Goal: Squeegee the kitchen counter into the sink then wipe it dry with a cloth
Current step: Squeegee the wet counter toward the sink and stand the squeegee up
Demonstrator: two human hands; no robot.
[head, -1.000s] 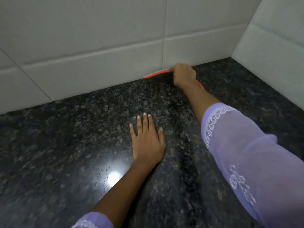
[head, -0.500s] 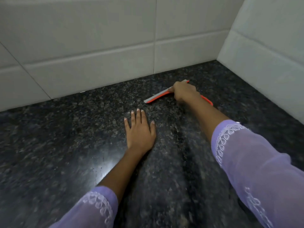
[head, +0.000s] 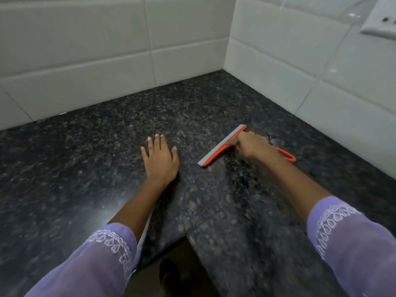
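An orange squeegee (head: 216,152) with a grey blade lies blade-down on the dark speckled granite counter (head: 90,168). My right hand (head: 254,145) is shut on its handle, whose orange loop end sticks out behind the wrist. My left hand (head: 159,158) rests flat on the counter, fingers spread, a short way left of the blade. No sink or cloth is in view.
White tiled walls (head: 85,61) meet in a corner at the back right. A white switch plate (head: 379,20) hangs on the right wall. The counter's inner corner edge (head: 184,236) shows near the bottom, with dark floor below it.
My right hand has drawn the squeegee from the back wall toward me across the counter. My left hand has stayed flat on the counter.
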